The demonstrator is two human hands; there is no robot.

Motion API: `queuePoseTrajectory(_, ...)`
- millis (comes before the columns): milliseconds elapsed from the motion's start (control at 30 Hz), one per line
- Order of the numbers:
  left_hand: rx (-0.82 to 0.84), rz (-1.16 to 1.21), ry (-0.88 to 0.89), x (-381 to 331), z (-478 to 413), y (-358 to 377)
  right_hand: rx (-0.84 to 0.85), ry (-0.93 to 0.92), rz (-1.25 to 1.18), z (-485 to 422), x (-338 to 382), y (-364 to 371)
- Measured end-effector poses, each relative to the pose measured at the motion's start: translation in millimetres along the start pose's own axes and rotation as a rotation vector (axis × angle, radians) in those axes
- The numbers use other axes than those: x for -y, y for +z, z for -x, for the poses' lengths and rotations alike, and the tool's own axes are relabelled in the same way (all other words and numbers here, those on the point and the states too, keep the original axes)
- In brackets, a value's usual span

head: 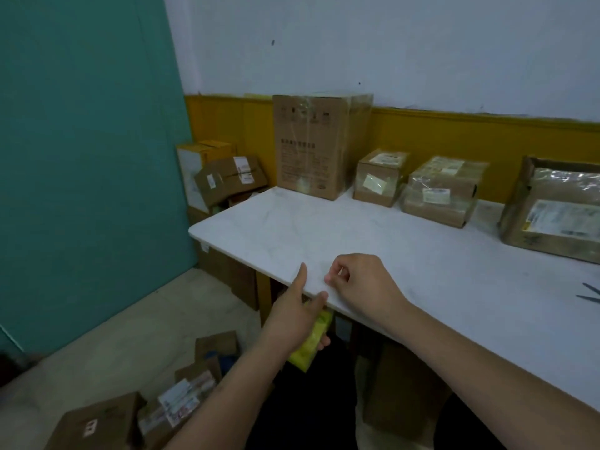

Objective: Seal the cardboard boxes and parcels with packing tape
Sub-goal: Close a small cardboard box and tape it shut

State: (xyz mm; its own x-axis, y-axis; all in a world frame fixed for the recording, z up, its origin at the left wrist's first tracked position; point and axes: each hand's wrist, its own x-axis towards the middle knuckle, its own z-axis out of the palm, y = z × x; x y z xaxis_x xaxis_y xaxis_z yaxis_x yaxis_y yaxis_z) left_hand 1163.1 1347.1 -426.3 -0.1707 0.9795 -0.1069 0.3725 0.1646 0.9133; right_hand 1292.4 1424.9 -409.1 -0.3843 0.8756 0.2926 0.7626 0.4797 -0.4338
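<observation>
Ok, L hand (pixel 298 316) grips a yellow-green pack (pixel 310 347) just below the near edge of the white table (pixel 422 254). Fingers are wrapped under it and one digit sticks up past the edge. It's blurry, so can't say if it's a soft parcel or sth else. My guess is it's held low + close to the edge bc it's headed up onto the top for taping.

R hand (pixel 360 284) is over the table edge, just beside that raised digit. Fingers are curled in, thumb + index tips together like a pinch. Nothing visible between them. Could be a clear tape end, can't tell. No tape roll I can ID anywhere.

Pose: both forearms come in from the bottom of frame and converge near the table's left end. L wrist is below tabletop lvl. R wrist is above it, back of hand up.

Boxes are lined up at the back along the wall: tall box (pixel 311 147), small box (pixel 380 180), wrapped box (pixel 441 193), big box (pixel 552 216) at far right. All look glossy w/ tape or film, so prob done + parked out of the way.

Scissors (pixel 589 293), as far as I can tell, lie at the right edge, well apart from both hands.

Floor cartons (pixel 97 423) and the corner stack (pixel 227 177) look like the queue, imo.
</observation>
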Motion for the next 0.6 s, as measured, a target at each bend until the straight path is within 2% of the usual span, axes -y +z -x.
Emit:
queuePoseTrajectory(67, -0.071, -0.022, 0.016, 6.8, -1.2, 6.5, -0.017, -0.059, 0.108, 0.9, -0.3, 5.1)
queuePoseTrajectory(167, -0.309, -0.406, 0.062, 17.8, -9.5, 8.8, -0.065, -0.112, 0.228, 3.1, 0.3, 3.9)
queuePoseTrajectory(233, -0.407, -0.617, 0.11, 13.1, -12.3, 7.0, -0.101, -0.141, 0.315, 5.4, 0.7, 5.5)
queuePoseTrajectory(300, -0.389, -0.734, 0.127, 3.8, -16.5, 3.7, -0.116, -0.138, 0.404, 7.3, 1.0, 11.5)
queuePoseTrajectory(400, -0.265, -0.812, 0.097, -4.1, -31.7, -4.7, -0.161, -0.04, 0.437, 6.7, -6.7, 15.8)
queuePoseTrajectory(500, -0.191, -0.878, 0.095, -6.0, -53.5, -6.4, -0.025, 0.141, 0.378, -0.4, -25.1, 5.5)
queuePoseTrajectory(600, -0.056, -0.966, 0.127, -12.3, -76.6, 0.6, 0.012, 0.14, 0.403, -0.5, -33.1, 2.7)
